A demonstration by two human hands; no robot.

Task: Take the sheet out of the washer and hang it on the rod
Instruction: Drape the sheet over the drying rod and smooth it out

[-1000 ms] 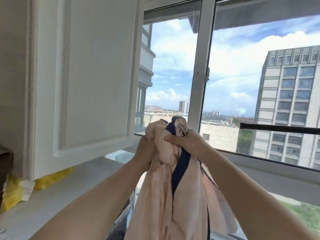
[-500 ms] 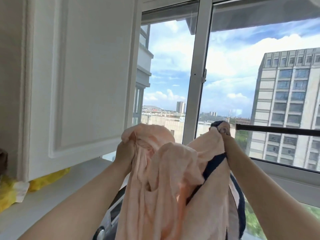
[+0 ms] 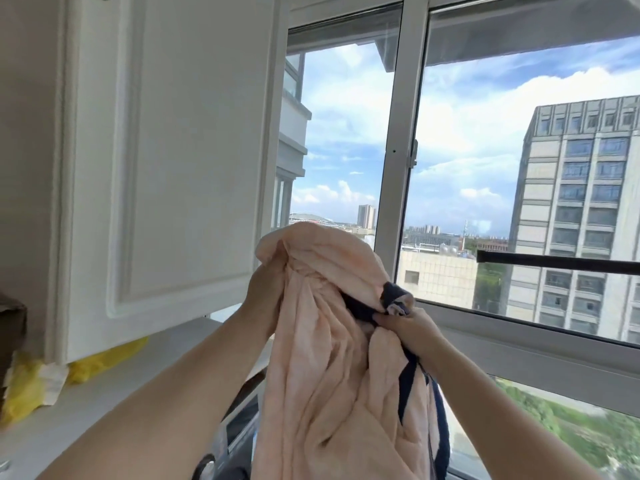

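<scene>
The sheet, peach with a navy edge, hangs bunched in front of the person, held up between both hands at about the height of the window's lower rail. Its top forms a rounded hump, and the rest falls in long folds out of the bottom of the view.

The left hand is raised on an outstretched forearm that rises from the lower left. It grips the sheet's left side just under the hump; the cloth wraps over it, so its fingers are mostly hidden, though they are curled into the fabric.

The right hand comes up from the lower right, a little lower than the left. Its thumb and fingers pinch a gathered knot of the navy edge, which pokes up just above the fingertips. A navy strip trails down along the right forearm.

The rod, a dark horizontal bar, runs in from the right edge and ends to the right of the sheet, above the right hand and apart from the cloth.

Behind is a window with a white frame. A white cabinet fills the upper left, with yellow bags on the shelf beneath it. The washer shows dark just below the sheet.
</scene>
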